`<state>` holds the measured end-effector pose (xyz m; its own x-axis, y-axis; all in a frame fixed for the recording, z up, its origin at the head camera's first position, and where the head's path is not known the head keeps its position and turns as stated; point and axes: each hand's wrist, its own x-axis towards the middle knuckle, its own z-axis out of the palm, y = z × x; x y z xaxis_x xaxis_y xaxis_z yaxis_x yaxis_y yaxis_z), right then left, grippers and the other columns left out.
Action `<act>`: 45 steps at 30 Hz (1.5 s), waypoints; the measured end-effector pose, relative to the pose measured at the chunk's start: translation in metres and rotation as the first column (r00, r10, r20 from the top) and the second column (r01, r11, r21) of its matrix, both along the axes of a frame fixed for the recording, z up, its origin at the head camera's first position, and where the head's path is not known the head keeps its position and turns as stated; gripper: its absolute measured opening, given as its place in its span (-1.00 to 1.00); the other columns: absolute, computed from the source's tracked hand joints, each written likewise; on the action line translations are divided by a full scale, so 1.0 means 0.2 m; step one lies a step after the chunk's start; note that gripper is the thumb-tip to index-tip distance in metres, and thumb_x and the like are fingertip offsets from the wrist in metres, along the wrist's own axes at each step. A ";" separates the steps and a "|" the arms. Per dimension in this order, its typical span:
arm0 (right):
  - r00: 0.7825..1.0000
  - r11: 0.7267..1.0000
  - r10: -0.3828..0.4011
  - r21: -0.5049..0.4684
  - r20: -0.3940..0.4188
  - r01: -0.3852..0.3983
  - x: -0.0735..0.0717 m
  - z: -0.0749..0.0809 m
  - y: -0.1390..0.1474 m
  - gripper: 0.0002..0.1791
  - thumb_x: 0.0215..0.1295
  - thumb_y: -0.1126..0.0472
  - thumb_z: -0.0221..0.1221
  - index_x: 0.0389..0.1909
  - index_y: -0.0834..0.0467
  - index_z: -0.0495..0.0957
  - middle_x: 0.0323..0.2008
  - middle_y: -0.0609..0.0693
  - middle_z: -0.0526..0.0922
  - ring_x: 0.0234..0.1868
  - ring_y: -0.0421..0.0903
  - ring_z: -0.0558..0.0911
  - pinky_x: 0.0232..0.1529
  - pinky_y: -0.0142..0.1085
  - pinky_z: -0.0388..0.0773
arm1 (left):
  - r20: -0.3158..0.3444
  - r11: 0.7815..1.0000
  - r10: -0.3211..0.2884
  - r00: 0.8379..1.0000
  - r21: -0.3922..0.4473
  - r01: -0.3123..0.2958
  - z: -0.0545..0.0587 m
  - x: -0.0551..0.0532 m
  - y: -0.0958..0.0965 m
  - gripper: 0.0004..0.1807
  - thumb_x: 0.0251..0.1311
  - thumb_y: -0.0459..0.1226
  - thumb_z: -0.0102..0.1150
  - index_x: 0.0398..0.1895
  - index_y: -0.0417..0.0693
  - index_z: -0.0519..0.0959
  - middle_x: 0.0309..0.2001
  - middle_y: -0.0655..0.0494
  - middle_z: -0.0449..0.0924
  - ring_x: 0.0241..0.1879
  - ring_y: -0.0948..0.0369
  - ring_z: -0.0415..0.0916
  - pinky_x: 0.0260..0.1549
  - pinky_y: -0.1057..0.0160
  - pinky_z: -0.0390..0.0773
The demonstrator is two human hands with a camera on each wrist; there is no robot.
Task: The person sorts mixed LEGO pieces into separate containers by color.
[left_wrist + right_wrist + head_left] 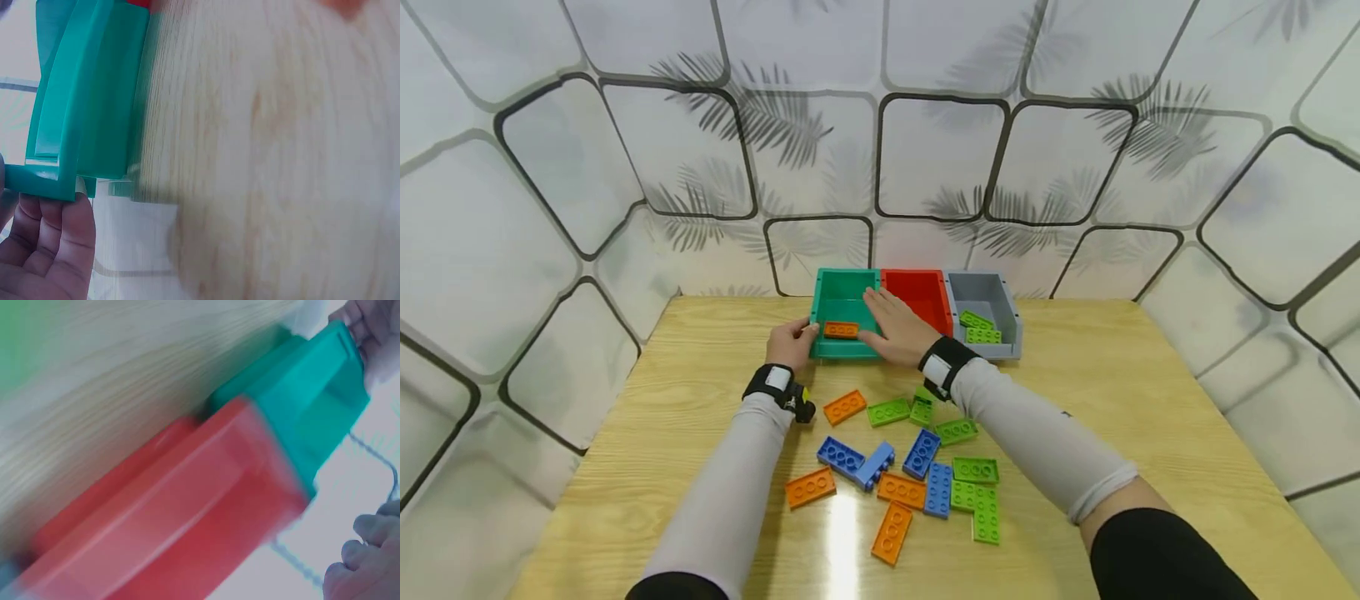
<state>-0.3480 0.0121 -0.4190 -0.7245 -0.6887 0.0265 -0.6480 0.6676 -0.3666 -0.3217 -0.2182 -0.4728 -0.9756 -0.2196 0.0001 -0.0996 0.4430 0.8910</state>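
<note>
My left hand (790, 344) grips the left side wall of a teal-green bin (842, 352), its fingers (76, 228) under the rim in the left wrist view. An orange toy building brick (841, 331) lies inside that bin. Over the border between the green bin and a red bin (928, 293), my right hand (901, 327) is stretched out flat, fingers pointing away and holding nothing. The right wrist view shows its curved fingertips (356, 553) beyond the red bin's edge. Part of the red bin's inside is hidden by this hand.
A grey bin (981, 287) at the right end of the row holds light-green bricks (983, 336). On the wooden table (700, 367), nearer to me, lie several orange bricks (892, 533), blue bricks (938, 490) and green bricks (987, 517). A patterned wall hanging (820, 175) rises behind the bins.
</note>
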 end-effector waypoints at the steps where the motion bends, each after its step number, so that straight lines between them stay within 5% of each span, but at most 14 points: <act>1: 1.000 1.000 0.011 0.002 0.021 -0.011 0.02 0.01 0.05 -0.21 0.67 -0.05 -0.08 0.66 0.25 -0.13 0.66 0.20 -0.08 0.67 0.14 -0.15 0.62 -0.02 -0.19 | 0.006 1.000 0.003 1.000 -0.002 -0.003 0.01 0.00 -0.02 -0.52 0.58 -0.17 0.06 0.43 -0.20 0.47 0.22 -0.33 0.59 0.22 -0.16 0.55 0.19 -0.09 0.54; 7: 0.976 0.979 0.177 0.081 0.127 -0.188 0.15 -0.01 0.25 -0.36 0.51 0.32 -0.02 0.58 0.19 0.24 0.58 0.21 0.18 0.58 0.21 0.17 0.51 0.12 0.18 | 0.027 1.000 0.025 0.999 0.004 -0.025 0.05 0.02 -0.10 -0.49 0.61 -0.14 0.00 0.48 -0.20 0.41 0.28 -0.33 0.54 0.27 -0.16 0.50 0.23 -0.09 0.51; 12: 0.954 0.954 0.243 0.138 0.176 -0.268 0.20 -0.11 0.31 -0.35 0.37 0.47 0.09 0.47 0.08 0.45 0.54 0.14 0.30 0.50 0.15 0.35 0.38 0.00 0.44 | 0.028 1.000 0.026 0.999 -0.010 -0.026 0.06 0.04 -0.14 -0.47 0.62 -0.14 -0.03 0.50 -0.22 0.38 0.34 -0.33 0.48 0.30 -0.17 0.47 0.26 -0.10 0.49; 17: 0.967 0.956 0.249 0.149 0.054 -0.254 0.20 -0.19 0.31 -0.44 0.34 0.52 0.14 0.32 0.11 0.60 0.42 0.14 0.48 0.39 0.11 0.51 0.35 -0.05 0.46 | 0.030 1.000 0.027 0.999 -0.013 -0.027 0.04 0.05 -0.15 -0.48 0.62 -0.15 -0.03 0.50 -0.23 0.37 0.36 -0.33 0.47 0.31 -0.17 0.46 0.27 -0.10 0.49; 22: 0.971 0.965 0.239 0.123 -0.031 -0.233 0.21 -0.22 0.32 -0.58 0.32 0.48 0.22 0.17 0.17 0.69 0.08 0.12 0.68 0.08 0.02 0.67 0.15 -0.15 0.60 | 0.044 1.000 0.028 0.999 0.002 -0.028 0.03 0.04 -0.14 -0.47 0.62 -0.14 -0.03 0.50 -0.22 0.37 0.34 -0.33 0.48 0.29 -0.17 0.48 0.25 -0.10 0.50; 28: 0.983 0.983 0.179 0.056 -0.045 -0.176 0.22 -0.20 0.40 -0.88 0.30 0.27 0.22 -0.21 0.10 0.70 -0.32 -0.05 0.48 -0.40 -0.16 0.39 -0.33 -0.32 0.37 | 0.041 1.000 0.024 0.999 0.000 -0.024 0.03 0.03 -0.11 -0.47 0.62 -0.14 -0.02 0.50 -0.23 0.38 0.32 -0.35 0.50 0.26 -0.18 0.50 0.23 -0.10 0.52; 34: 0.990 0.993 0.114 -0.031 -0.078 -0.117 0.22 -0.19 0.48 -0.78 0.41 0.23 -0.06 -0.48 0.04 0.33 -0.43 -0.08 0.26 -0.44 -0.17 0.22 -0.33 -0.31 0.17 | 0.032 1.000 0.008 0.999 0.002 -0.009 0.04 0.03 -0.08 -0.46 0.62 -0.14 -0.03 0.50 -0.24 0.37 0.32 -0.36 0.49 0.27 -0.19 0.49 0.24 -0.10 0.51; 38: 0.994 0.995 0.057 -0.072 -0.094 -0.064 0.23 -0.20 0.54 -0.74 0.46 0.27 -0.10 -0.45 0.12 0.45 -0.42 -0.03 0.40 -0.44 -0.14 0.35 -0.32 -0.29 0.32 | 0.017 1.000 0.008 1.000 -0.005 -0.008 0.04 0.04 -0.05 -0.47 0.62 -0.16 -0.02 0.48 -0.28 0.38 0.27 -0.40 0.52 0.23 -0.21 0.53 0.21 -0.11 0.53; 41: 0.997 0.993 0.010 -0.112 -0.082 -0.019 0.23 -0.20 0.59 -0.75 0.46 0.31 -0.02 -0.15 0.26 0.64 -0.29 0.03 0.67 -0.41 -0.11 0.54 -0.28 -0.26 0.49 | 0.013 1.000 0.006 1.000 -0.012 -0.006 0.03 0.05 -0.02 -0.48 0.61 -0.17 0.00 0.47 -0.29 0.40 0.25 -0.41 0.53 0.21 -0.21 0.53 0.19 -0.11 0.54; 45: 0.999 0.988 -0.033 -0.153 -0.037 0.027 0.21 -0.18 0.68 -0.68 0.48 0.36 0.09 0.15 0.31 0.65 -0.16 0.10 0.78 -0.43 -0.18 0.61 -0.36 -0.31 0.50 | 0.032 1.000 -0.010 0.999 -0.010 0.011 0.01 0.04 0.02 -0.48 0.61 -0.16 -0.01 0.47 -0.28 0.39 0.27 -0.39 0.52 0.22 -0.20 0.53 0.18 -0.10 0.54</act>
<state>-0.3059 0.1490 -0.4548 -0.7411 -0.6525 0.1583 -0.6444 0.6250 -0.4407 -0.3130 -0.2142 -0.4714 -0.9774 -0.2095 -0.0294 -0.1236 0.4528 0.8830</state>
